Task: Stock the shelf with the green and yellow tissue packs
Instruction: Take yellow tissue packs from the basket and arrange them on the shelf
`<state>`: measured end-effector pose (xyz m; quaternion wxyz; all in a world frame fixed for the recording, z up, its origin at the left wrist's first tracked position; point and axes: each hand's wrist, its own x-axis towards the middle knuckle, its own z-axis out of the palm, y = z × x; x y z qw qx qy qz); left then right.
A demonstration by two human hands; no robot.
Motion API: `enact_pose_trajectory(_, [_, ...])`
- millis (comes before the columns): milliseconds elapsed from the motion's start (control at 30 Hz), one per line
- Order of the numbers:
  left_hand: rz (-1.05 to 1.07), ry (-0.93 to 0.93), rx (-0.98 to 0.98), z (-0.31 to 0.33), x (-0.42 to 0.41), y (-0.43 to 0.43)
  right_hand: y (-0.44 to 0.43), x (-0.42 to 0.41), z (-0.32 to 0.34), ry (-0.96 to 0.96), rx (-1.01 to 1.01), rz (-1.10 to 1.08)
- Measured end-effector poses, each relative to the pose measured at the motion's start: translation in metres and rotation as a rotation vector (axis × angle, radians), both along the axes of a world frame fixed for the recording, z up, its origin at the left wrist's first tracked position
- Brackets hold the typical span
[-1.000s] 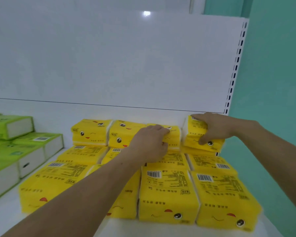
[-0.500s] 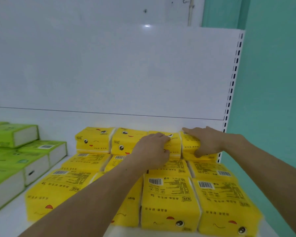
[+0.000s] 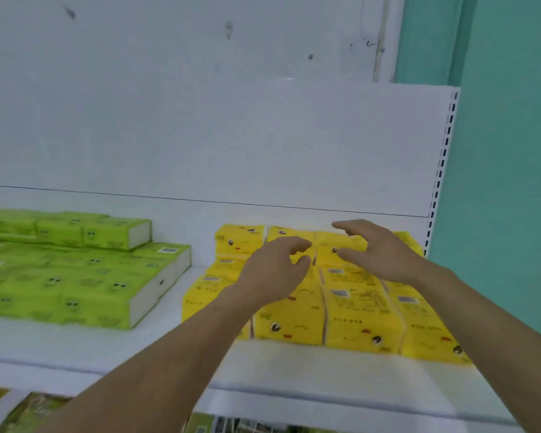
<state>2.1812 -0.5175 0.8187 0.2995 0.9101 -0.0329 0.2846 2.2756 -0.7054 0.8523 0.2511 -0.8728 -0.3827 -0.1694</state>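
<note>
So, left hand [image 3: 275, 270]: over the middle of the yellow tissue packs [image 3: 356, 310]; fingers [image 3: 297, 245] loosely curled, thumb near forefinger, nothing held.
Right hand [image 3: 380, 253]: over the back row of the same packs; its fingers [image 3: 349, 225] apart and relaxed, gripping nothing.
Contact: cannot tell whether either hand touches the packs.
Yellow location: right part of the white shelf [image 3: 294, 367], flat rows in front, a raised row behind.
Green tissue packs [image 3: 75, 276]: left part of the shelf, stacked, apart from the yellow.
Hidden: forearms cover several yellow packs; green stack cut off at left; print blurred.
Materials: glossy plastic wrap, soft rectangular blocks, cartoon faces, barcodes.
</note>
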Motion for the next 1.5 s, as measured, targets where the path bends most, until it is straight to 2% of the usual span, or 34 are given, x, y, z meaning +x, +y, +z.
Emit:
enact_pose_trajectory(200, [-0.085,-0.082,-0.488,-0.021,-0.137,0.061,0.078,-0.138,-0.053,0.038,0.205,0.177])
enact_pose_trajectory(267, [-0.096,-0.097,-0.643,-0.043,-0.188,0.082,0.107,-0.186,-0.077,0.077,0.199,0.258])
enact_pose_trajectory(367, [0.011,-0.037,-0.811,-0.092,-0.259,0.116,0.148,-0.244,-0.125,0.199,0.180,0.366])
enact_pose_trajectory(600, [0.443,0.222,-1.092,-0.251,-0.381,0.181,0.223,-0.319,-0.276,0.533,-0.240,0.514])
enact_pose_trajectory(733, [0.633,0.334,-1.211,-0.316,-0.421,0.194,0.252,-0.334,-0.342,0.693,-0.437,0.550])
enact_pose_trajectory(933, [0.799,0.409,-1.325,-0.396,-0.453,0.212,0.292,-0.352,-0.437,0.876,-0.603,0.498])
enact_pose_trajectory(1167, [0.914,0.518,-1.504,-0.488,-0.475,0.254,0.326,-0.380,-0.547,1.098,-0.758,0.294])
enact_pose_trajectory(1367, [0.802,0.728,-1.613,-0.608,-0.482,0.299,0.345,-0.417,-0.688,1.299,-0.854,0.028])
enact_pose_trajectory(1500, [0.772,0.778,-1.636,-0.703,-0.480,0.324,0.367,-0.440,-0.802,1.395,-0.878,-0.030])
